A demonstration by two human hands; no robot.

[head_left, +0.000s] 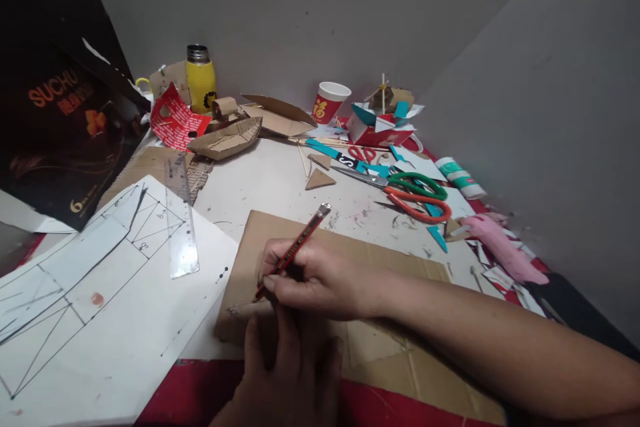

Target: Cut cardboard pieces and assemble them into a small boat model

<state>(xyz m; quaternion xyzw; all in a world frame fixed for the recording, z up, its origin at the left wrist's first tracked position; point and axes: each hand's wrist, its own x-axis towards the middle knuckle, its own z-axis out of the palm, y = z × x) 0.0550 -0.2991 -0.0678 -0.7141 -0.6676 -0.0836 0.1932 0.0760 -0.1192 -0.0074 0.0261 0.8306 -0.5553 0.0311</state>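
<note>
right hand (313,280) grip closed on red pencil (293,252), tip down on cardboard sheet (380,340) | left hand (287,367) flat, fingers spread, pressing cardboard near tabletop edge | clear ruler (181,220) on drawing paper (110,320) at left; scissors (407,192) beyond

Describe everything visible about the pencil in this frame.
The pencil is slim, red with black stripes, with a silver metal cap at its upper end. It slants, cap up to the right, tip down to the left on the brown cardboard sheet. The right hand grips its lower part; the fingers hide part of the shaft. The left hand lies on the cardboard just below, not touching it.
</note>
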